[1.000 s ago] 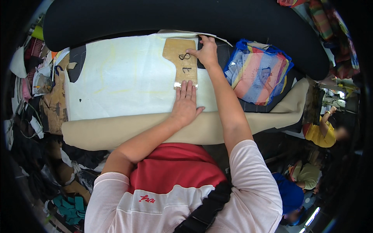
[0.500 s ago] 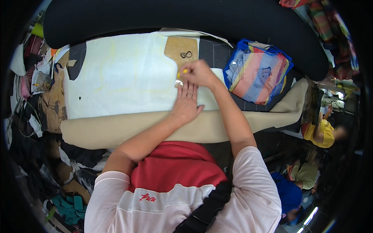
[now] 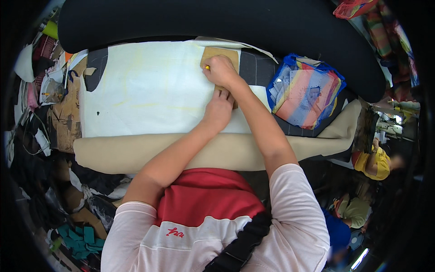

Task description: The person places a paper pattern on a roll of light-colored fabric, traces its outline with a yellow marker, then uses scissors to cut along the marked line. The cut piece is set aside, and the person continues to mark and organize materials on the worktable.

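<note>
Toward twelve o'clock from the person's chest, a brown card (image 3: 219, 51) lies on a white sheet (image 3: 149, 90), its middle largely covered by the right hand (image 3: 220, 71), which is closed around a yellow stick (image 3: 207, 67). At the card's six o'clock end, the left hand (image 3: 218, 111) presses down, unclenched, its fingertips just beside the right wrist, though I cannot tell whether they touch. From the card, a tan roll (image 3: 136, 152) sits at six o'clock, a blue-edged mesh bag (image 3: 308, 93) at three and a black roll (image 3: 217, 20) at twelve.
</note>
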### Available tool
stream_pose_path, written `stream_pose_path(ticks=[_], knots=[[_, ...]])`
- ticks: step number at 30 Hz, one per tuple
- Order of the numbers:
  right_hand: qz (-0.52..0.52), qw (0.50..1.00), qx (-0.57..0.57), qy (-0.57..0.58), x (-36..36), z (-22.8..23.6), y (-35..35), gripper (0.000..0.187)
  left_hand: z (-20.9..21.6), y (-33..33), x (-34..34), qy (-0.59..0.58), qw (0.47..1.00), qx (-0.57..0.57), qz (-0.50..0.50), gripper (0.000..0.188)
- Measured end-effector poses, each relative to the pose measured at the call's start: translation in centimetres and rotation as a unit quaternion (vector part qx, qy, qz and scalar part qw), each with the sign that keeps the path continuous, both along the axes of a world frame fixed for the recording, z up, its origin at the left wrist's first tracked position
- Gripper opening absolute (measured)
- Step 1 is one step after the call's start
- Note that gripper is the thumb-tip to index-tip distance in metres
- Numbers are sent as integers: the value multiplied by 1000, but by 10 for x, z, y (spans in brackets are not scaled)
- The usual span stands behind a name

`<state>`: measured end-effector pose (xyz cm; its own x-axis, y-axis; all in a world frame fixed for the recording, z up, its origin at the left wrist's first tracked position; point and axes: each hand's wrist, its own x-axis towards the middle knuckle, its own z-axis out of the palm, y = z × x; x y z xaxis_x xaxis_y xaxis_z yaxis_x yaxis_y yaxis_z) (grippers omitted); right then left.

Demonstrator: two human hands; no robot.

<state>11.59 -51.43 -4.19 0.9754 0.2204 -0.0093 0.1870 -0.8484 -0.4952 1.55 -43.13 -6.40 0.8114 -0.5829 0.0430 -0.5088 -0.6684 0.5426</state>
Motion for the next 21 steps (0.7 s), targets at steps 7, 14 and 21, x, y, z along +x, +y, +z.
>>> stream_pose_path(ticks=[7,14,21], knots=[[-60,992,71,-85,21,-17,18,16,6,2,29,77,996,-39,17,22],[-239,954,78,-165,38,-25,22,17,19,9,31,175,981,-56,65,22],[-343,923,31,-173,41,-26,22,20,13,9,34,328,905,-233,140,25]])
